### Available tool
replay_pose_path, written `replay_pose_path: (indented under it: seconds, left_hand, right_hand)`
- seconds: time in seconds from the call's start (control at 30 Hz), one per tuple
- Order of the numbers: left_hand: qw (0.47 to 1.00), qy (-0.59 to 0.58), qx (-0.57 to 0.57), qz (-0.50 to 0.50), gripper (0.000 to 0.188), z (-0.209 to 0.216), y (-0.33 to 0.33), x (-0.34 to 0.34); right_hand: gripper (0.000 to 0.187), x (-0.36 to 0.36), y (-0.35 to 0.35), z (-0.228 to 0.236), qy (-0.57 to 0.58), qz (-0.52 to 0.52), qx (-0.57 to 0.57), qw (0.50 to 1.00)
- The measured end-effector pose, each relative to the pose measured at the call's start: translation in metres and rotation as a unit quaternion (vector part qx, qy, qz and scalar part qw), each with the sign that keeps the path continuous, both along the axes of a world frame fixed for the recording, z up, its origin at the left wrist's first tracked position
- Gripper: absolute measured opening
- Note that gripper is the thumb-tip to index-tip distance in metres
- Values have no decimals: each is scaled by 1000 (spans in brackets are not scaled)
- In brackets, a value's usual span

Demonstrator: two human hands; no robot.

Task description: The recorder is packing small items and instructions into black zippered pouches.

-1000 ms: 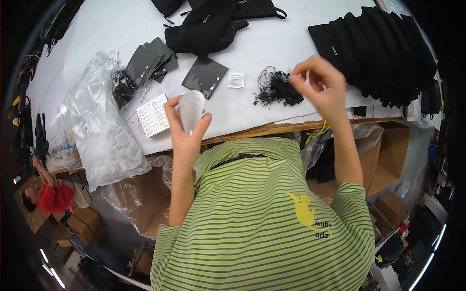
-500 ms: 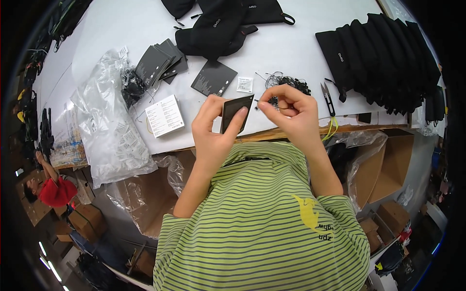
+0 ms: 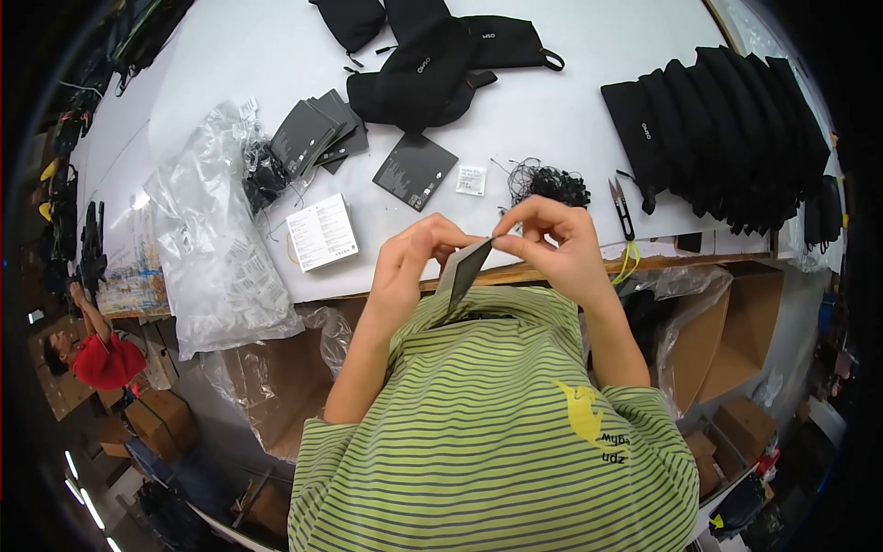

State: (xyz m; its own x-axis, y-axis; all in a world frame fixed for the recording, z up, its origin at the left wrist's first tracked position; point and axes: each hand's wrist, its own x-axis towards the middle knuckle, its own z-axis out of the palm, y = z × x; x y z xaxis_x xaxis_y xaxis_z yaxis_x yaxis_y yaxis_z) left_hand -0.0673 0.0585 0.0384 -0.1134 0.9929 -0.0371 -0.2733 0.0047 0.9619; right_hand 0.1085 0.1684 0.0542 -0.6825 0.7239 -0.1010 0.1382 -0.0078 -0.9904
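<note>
Just beyond my chest, my left hand grips a dark grey hang tag between thumb and fingers, tilted nearly on edge. My right hand pinches a tiny end of black string at the tag's upper corner; the fingertips hide most of it, and I cannot tell whether it passes through the tag. Beyond that hand lies a tangled heap of black strings. Another dark tag rests flat on the white table, beside a small white label packet.
Left on the table are a stack of dark tags, white printed cards and a clear plastic bag. Black fabric pouches lie at the back, with a row at right. Thread snips lie nearby.
Both hands have come nearer to my body. The tag has turned more edge-on, and my right fingertips have moved from beside it onto its corner.
</note>
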Motion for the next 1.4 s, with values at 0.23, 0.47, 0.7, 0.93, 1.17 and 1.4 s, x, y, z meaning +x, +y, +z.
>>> replay_pose_path:
  seconds: [0.23, 0.47, 0.7, 0.93, 1.17, 1.4]
  left_hand:
    - [996, 78, -43, -20, 10, -8, 6, 6]
    - [986, 159, -8, 57, 11, -24, 63, 4]
    - [643, 726, 82, 230, 27, -106, 212, -20]
    - [702, 676, 150, 164, 17, -107, 174, -18]
    - [774, 580, 237, 90, 26, -54, 68, 5]
    - [870, 433, -49, 232, 11, -35, 4, 15]
  right_hand:
    - [12, -1, 0, -7, -47, 77, -5, 996]
    - [12, 4, 8, -26, 51, -8, -171, 984]
    - [8, 23, 5, -16, 91, -162, -110, 976]
    - [8, 46, -3, -23, 58, -240, -117, 962]
    - [11, 13, 10, -31, -81, -154, 29, 984]
    - [10, -18, -8, -37, -69, -27, 13, 997]
